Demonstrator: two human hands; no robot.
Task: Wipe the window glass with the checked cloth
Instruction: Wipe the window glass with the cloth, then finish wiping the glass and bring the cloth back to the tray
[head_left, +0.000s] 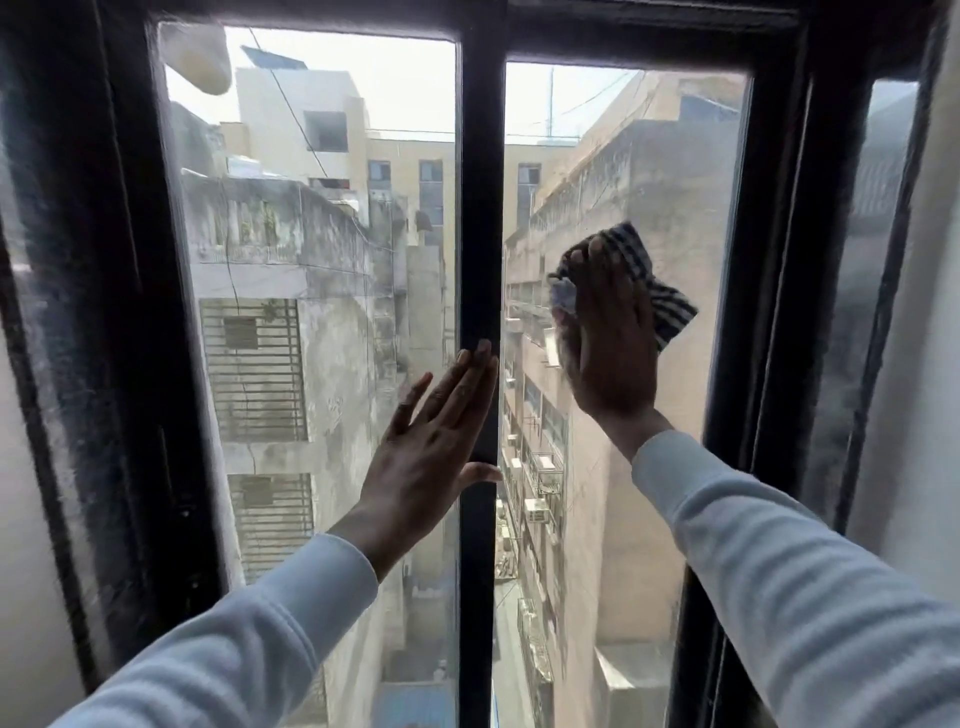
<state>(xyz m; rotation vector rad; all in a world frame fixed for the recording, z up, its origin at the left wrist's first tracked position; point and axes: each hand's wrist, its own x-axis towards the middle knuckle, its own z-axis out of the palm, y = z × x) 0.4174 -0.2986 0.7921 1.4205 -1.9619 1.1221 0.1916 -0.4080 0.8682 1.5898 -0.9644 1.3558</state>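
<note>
The window has two tall glass panes in a black frame. My right hand (608, 338) lies flat against the right pane (644, 493) at mid height and presses the dark checked cloth (670, 306) onto the glass; the cloth sticks out above and to the right of my fingers. My left hand (436, 441) is spread open with straight fingers, resting on the left pane (322, 312) at its right edge, fingertips and thumb on the black centre bar (480, 208).
The black outer frame (114, 312) rises at the left and another black post (769, 312) at the right, with a narrow side pane (857, 260) beyond it. Concrete buildings and an alley show through the glass. A pale smear (200, 57) marks the left pane's top corner.
</note>
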